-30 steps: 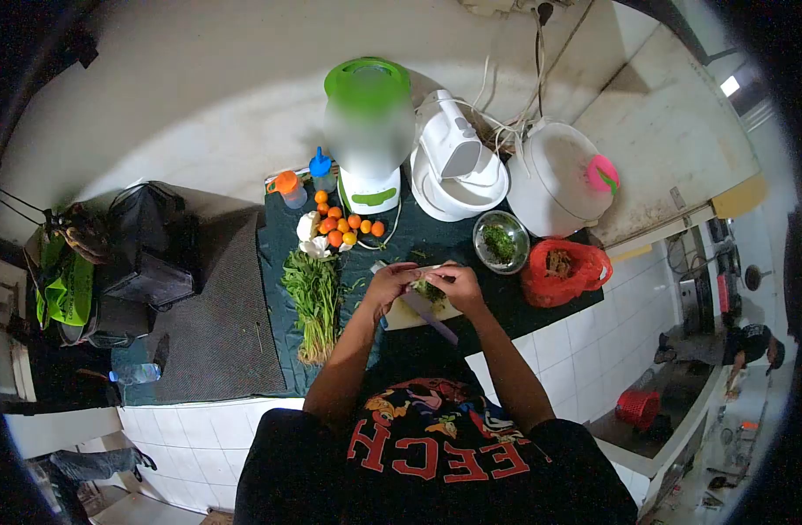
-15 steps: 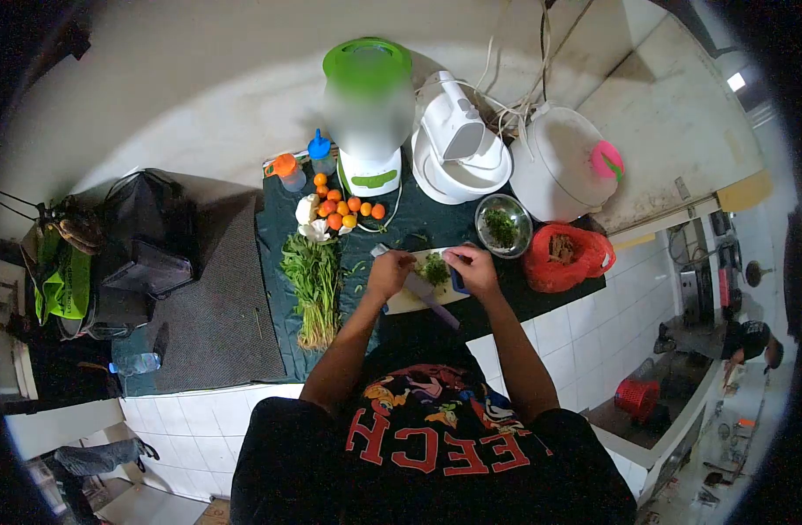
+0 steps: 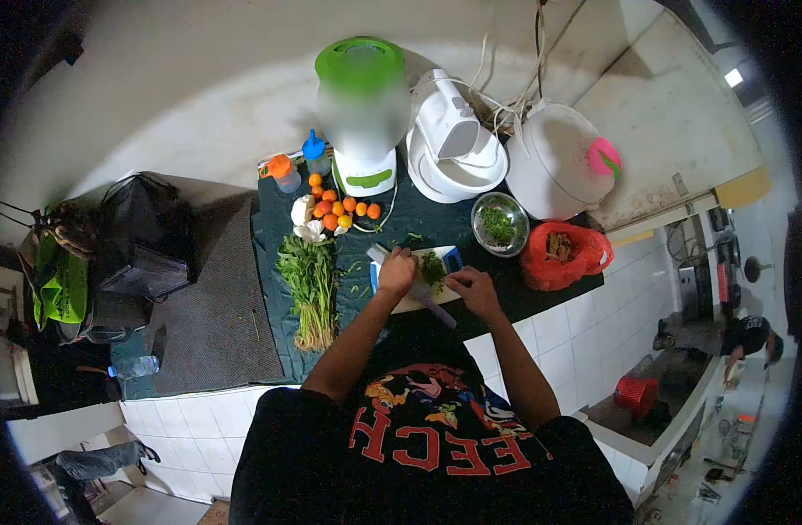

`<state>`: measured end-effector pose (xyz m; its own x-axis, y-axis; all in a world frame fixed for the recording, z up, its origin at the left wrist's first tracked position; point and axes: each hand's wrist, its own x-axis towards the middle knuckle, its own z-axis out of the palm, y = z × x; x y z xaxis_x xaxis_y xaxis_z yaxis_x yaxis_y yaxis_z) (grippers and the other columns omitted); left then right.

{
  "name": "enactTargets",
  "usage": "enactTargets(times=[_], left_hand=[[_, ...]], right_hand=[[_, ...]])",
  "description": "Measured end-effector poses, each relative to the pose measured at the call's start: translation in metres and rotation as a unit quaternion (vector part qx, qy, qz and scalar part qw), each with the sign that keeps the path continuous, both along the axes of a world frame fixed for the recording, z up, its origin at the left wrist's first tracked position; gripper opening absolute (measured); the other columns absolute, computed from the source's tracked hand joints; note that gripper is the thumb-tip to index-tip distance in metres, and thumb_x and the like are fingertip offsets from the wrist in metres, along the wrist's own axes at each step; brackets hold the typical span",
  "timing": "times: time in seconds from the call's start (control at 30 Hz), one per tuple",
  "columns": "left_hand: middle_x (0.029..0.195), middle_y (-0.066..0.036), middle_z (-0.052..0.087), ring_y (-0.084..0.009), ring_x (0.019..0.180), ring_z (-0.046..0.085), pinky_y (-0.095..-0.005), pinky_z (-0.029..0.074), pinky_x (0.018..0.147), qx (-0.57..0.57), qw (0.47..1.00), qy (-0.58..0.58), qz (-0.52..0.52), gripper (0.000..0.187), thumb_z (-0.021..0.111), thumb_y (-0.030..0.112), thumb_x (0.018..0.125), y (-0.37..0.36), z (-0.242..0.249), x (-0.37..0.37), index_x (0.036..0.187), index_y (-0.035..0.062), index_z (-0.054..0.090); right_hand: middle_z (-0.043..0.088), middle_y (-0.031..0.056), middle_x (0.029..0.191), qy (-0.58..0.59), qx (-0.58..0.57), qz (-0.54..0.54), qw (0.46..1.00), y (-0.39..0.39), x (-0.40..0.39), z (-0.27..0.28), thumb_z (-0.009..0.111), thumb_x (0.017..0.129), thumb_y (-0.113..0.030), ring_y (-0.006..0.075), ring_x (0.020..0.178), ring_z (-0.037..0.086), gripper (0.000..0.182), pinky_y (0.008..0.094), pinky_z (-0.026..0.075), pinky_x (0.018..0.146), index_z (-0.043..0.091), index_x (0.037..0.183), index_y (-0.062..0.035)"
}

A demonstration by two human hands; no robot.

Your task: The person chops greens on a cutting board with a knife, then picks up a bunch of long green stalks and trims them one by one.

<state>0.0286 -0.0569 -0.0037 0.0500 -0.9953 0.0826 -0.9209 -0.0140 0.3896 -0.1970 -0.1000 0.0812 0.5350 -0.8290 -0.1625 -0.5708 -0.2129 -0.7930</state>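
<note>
Chopped green herbs (image 3: 432, 269) lie on a white cutting board (image 3: 410, 304) with a blue edge. My left hand (image 3: 398, 270) is closed at the left side of the herbs, over the board; what it holds, if anything, is hidden. My right hand (image 3: 474, 290) pinches at the herbs' right edge, and its fingertips are too small to read. A knife (image 3: 438, 312) with a purple handle lies across the board between my hands. Beyond the board's right corner stands a glass bowl (image 3: 501, 225) with chopped greens.
Leafy greens (image 3: 306, 293) lie to the left, below orange fruits (image 3: 329, 208) and garlic (image 3: 303, 210). Behind stand a blender (image 3: 364, 162) and a mixer (image 3: 446, 118). A red bag (image 3: 550, 272) is at the right. Another person (image 3: 751, 337) is far right.
My right hand has moved down from the board's upper right corner to the herbs' lower right side, uncovering the blue corner. My left hand has shifted slightly right relative to the board.
</note>
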Motion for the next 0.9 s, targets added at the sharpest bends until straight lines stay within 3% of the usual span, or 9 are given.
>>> enactTargets(times=[0.2,0.3,0.37,0.4,0.47,0.57,0.67,0.83,0.9], left_hand=[[0.104,-0.014,0.063,-0.0316,0.106,0.059,-0.0437,0.048,0.095,-0.006,0.997,-0.076,-0.010,0.021,0.060,0.017,0.086,0.003,0.000,0.004,0.098,0.0027,0.069],[0.102,-0.015,0.061,-0.0328,0.105,0.057,-0.0430,0.046,0.095,-0.006,0.999,-0.012,0.030,0.022,0.059,0.017,0.090,0.007,0.013,0.006,0.104,0.0012,0.065],[0.108,-0.019,0.064,-0.0393,0.106,0.060,-0.0471,0.050,0.091,-0.048,0.989,0.132,0.046,0.018,0.058,0.013,0.093,0.012,0.027,0.004,0.103,0.0000,0.063],[0.108,-0.019,0.064,-0.0393,0.106,0.060,-0.0471,0.050,0.091,-0.048,0.989,0.132,0.045,0.018,0.058,0.013,0.093,0.013,0.032,0.003,0.103,0.0000,0.063],[0.101,-0.023,0.068,-0.0435,0.098,0.065,-0.0494,0.052,0.086,0.017,0.945,0.312,0.092,0.017,0.057,0.014,0.096,0.016,0.042,0.000,0.103,-0.0019,0.061],[0.096,-0.028,0.069,-0.0459,0.093,0.067,-0.0492,0.053,0.081,-0.001,0.933,0.351,0.073,0.019,0.057,0.011,0.094,0.024,0.060,0.000,0.105,-0.0043,0.059],[0.098,-0.026,0.069,-0.0446,0.094,0.067,-0.0479,0.052,0.081,0.018,0.923,0.382,0.047,0.018,0.058,0.011,0.095,0.027,0.065,0.000,0.106,-0.0030,0.059],[0.098,-0.024,0.070,-0.0425,0.094,0.068,-0.0460,0.053,0.080,0.022,0.919,0.392,0.035,0.016,0.057,0.013,0.098,0.031,0.076,0.000,0.107,-0.0003,0.059],[0.098,-0.023,0.070,-0.0422,0.094,0.068,-0.0459,0.053,0.080,0.016,0.918,0.396,0.033,0.016,0.057,0.013,0.098,0.032,0.076,-0.001,0.108,-0.0001,0.058]], right_hand=[[0.069,0.0100,0.091,-0.025,-0.022,0.007,0.999,0.004,0.020,0.005,0.077,0.087,-0.029,0.0247,0.077,0.067,0.024,0.0370,0.054,0.074,0.078,0.095,-0.0068],[0.069,0.0099,0.092,-0.003,-0.025,0.008,1.000,0.007,0.031,0.015,0.077,0.086,-0.023,0.0251,0.081,0.067,0.018,0.0377,0.054,0.077,0.078,0.095,-0.0073],[0.070,0.0097,0.093,0.020,-0.035,0.008,0.999,0.007,0.034,0.018,0.077,0.086,-0.021,0.0255,0.083,0.067,0.016,0.0377,0.054,0.078,0.078,0.095,-0.0075],[0.069,0.0090,0.096,-0.029,-0.064,0.020,0.997,0.006,0.035,0.018,0.077,0.087,-0.020,0.0220,0.084,0.067,0.016,0.0345,0.053,0.076,0.077,0.096,-0.0063],[0.067,0.0083,0.099,-0.079,-0.091,0.031,0.992,0.005,0.038,0.018,0.077,0.088,-0.019,0.0184,0.084,0.066,0.016,0.0313,0.052,0.073,0.077,0.097,-0.0051],[0.068,0.0095,0.105,-0.133,-0.091,0.039,0.986,0.000,0.042,0.014,0.075,0.089,-0.017,0.0189,0.089,0.066,0.015,0.0302,0.052,0.076,0.076,0.096,-0.0042],[0.069,0.0085,0.112,-0.156,-0.059,0.037,0.985,-0.007,0.042,0.005,0.073,0.091,-0.015,0.0175,0.091,0.066,0.017,0.0293,0.052,0.079,0.074,0.098,-0.0003],[0.069,0.0042,0.121,-0.160,0.257,-0.005,0.953,-0.012,0.039,0.021,0.069,0.095,-0.023,0.0080,0.082,0.060,0.026,0.0238,0.049,0.070,0.072,0.105,0.0008],[0.069,0.0034,0.116,-0.166,0.257,-0.006,0.952,-0.011,0.039,0.022,0.069,0.095,-0.025,0.0066,0.080,0.059,0.026,0.0223,0.048,0.068,0.072,0.106,-0.0008]])
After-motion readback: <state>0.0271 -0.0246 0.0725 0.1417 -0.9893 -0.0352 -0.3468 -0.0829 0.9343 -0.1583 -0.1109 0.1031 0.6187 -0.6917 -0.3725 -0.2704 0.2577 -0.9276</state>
